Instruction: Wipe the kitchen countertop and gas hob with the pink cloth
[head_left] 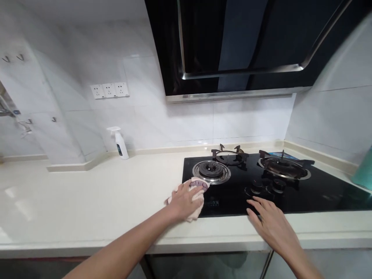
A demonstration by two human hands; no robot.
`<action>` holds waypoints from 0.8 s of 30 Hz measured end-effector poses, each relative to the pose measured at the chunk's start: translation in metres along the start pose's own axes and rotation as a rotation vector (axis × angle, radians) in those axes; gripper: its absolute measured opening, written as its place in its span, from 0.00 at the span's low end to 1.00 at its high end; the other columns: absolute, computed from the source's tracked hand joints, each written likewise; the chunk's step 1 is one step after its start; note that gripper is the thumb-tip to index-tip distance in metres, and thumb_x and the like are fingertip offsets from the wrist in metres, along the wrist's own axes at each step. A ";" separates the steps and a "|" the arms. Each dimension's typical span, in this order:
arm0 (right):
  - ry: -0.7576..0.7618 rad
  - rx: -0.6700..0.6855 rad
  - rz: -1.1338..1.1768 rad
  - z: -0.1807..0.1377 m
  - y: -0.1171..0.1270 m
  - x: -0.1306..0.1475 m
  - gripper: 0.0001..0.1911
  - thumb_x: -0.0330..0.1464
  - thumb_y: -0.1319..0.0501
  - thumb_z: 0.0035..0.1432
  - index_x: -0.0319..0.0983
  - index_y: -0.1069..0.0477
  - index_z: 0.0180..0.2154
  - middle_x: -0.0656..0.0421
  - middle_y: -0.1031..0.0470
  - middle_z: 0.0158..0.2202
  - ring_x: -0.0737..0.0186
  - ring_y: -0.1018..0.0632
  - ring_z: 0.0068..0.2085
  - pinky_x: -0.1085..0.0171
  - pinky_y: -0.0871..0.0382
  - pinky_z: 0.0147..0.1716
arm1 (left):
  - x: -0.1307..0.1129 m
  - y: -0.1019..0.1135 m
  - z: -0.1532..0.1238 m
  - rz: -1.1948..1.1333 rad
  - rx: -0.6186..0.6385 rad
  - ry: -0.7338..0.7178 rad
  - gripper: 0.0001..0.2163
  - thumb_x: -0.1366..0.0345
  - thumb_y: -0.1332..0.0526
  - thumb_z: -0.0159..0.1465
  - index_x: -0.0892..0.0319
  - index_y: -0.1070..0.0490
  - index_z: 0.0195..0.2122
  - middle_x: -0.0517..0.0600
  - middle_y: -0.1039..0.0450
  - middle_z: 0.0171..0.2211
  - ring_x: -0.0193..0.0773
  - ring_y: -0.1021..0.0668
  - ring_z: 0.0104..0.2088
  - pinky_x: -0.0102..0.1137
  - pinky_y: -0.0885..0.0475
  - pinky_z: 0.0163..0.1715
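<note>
I spread my left hand (183, 199), pinning the cloth (204, 185) over the left edge of the stove (228, 201); my empty, uncurled right hand (271, 221) likely braces.

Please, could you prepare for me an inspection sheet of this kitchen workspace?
Surface: pale countertop, reflecting light; black hob set into it.
Job's things: cloth, lying across the hob's left edge.
Clutter: spray bottle near the back wall; ring-shaped pan support behind the left burner; teal object, cut off at right.
Grips: left hand spread on the cloth; right hand holds nothing, at the hob's front edge.
Cables: nothing seen at the wall sockets; blurred fittings at far left cannot be judged.
Surroundings: range hood above the hob; wall hooks at left.
</note>
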State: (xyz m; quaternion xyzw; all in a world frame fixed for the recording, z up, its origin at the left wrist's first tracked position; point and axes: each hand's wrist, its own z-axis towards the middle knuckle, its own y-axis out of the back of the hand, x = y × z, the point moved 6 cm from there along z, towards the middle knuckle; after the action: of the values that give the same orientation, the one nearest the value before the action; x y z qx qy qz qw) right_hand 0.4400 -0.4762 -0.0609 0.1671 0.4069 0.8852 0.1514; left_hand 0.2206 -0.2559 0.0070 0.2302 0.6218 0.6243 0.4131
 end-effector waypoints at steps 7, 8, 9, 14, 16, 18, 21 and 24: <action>0.017 0.006 0.012 -0.001 0.011 0.003 0.25 0.49 0.50 0.72 0.44 0.23 0.55 0.52 0.23 0.59 0.47 0.25 0.59 0.46 0.29 0.54 | 0.048 0.004 0.119 0.029 -0.042 0.270 0.27 0.44 0.49 0.70 0.36 0.38 0.71 0.50 0.42 0.74 0.64 0.32 0.68 0.61 0.34 0.63; 0.017 0.005 0.017 -0.001 0.012 0.004 0.24 0.49 0.49 0.71 0.45 0.23 0.55 0.52 0.23 0.59 0.47 0.25 0.59 0.47 0.29 0.54 | 0.053 0.003 0.135 0.030 -0.052 0.286 0.28 0.45 0.49 0.70 0.37 0.38 0.71 0.51 0.42 0.74 0.64 0.32 0.68 0.62 0.35 0.63; 0.014 0.004 0.022 0.000 0.014 0.005 0.23 0.49 0.49 0.71 0.45 0.23 0.54 0.52 0.23 0.58 0.47 0.24 0.59 0.47 0.29 0.53 | 0.058 0.001 0.151 0.032 -0.062 0.300 0.28 0.46 0.49 0.70 0.37 0.38 0.71 0.52 0.42 0.74 0.65 0.33 0.68 0.62 0.36 0.64; -0.011 0.011 0.045 0.003 0.017 0.004 0.19 0.47 0.46 0.70 0.48 0.23 0.53 0.54 0.23 0.57 0.49 0.24 0.58 0.48 0.29 0.52 | 0.076 -0.004 0.213 0.040 -0.113 0.348 0.28 0.48 0.50 0.69 0.37 0.38 0.71 0.53 0.41 0.73 0.64 0.34 0.68 0.61 0.39 0.64; -0.017 0.008 0.057 0.003 0.016 0.004 0.18 0.47 0.44 0.70 0.48 0.23 0.53 0.54 0.23 0.57 0.50 0.24 0.58 0.48 0.30 0.52 | 0.079 -0.004 0.225 0.046 -0.128 0.354 0.28 0.49 0.51 0.69 0.39 0.38 0.71 0.54 0.41 0.73 0.64 0.33 0.68 0.61 0.39 0.64; -0.022 0.003 0.068 0.004 0.016 0.003 0.17 0.46 0.44 0.70 0.48 0.23 0.52 0.54 0.23 0.57 0.50 0.24 0.58 0.48 0.30 0.53 | 0.078 -0.004 0.228 0.056 -0.140 0.342 0.28 0.50 0.51 0.69 0.41 0.37 0.70 0.55 0.40 0.73 0.63 0.33 0.68 0.59 0.39 0.64; -0.031 0.001 0.077 0.006 0.015 0.003 0.16 0.44 0.43 0.70 0.48 0.23 0.52 0.54 0.23 0.57 0.50 0.24 0.58 0.49 0.30 0.53 | 0.072 -0.002 0.215 0.076 -0.163 0.308 0.27 0.52 0.52 0.71 0.44 0.36 0.70 0.56 0.37 0.71 0.60 0.32 0.67 0.57 0.38 0.65; -0.040 0.008 0.073 0.007 0.014 0.006 0.16 0.43 0.44 0.70 0.47 0.22 0.52 0.54 0.23 0.57 0.49 0.25 0.58 0.49 0.30 0.53 | 0.063 -0.001 0.184 0.098 -0.179 0.278 0.26 0.54 0.51 0.71 0.45 0.35 0.70 0.56 0.36 0.70 0.59 0.31 0.66 0.57 0.37 0.65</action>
State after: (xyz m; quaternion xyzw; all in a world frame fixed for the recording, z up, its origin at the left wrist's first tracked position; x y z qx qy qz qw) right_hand 0.4359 -0.4779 -0.0445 0.2001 0.4010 0.8850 0.1264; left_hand 0.3336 -0.0980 0.0143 0.1338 0.6029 0.7224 0.3112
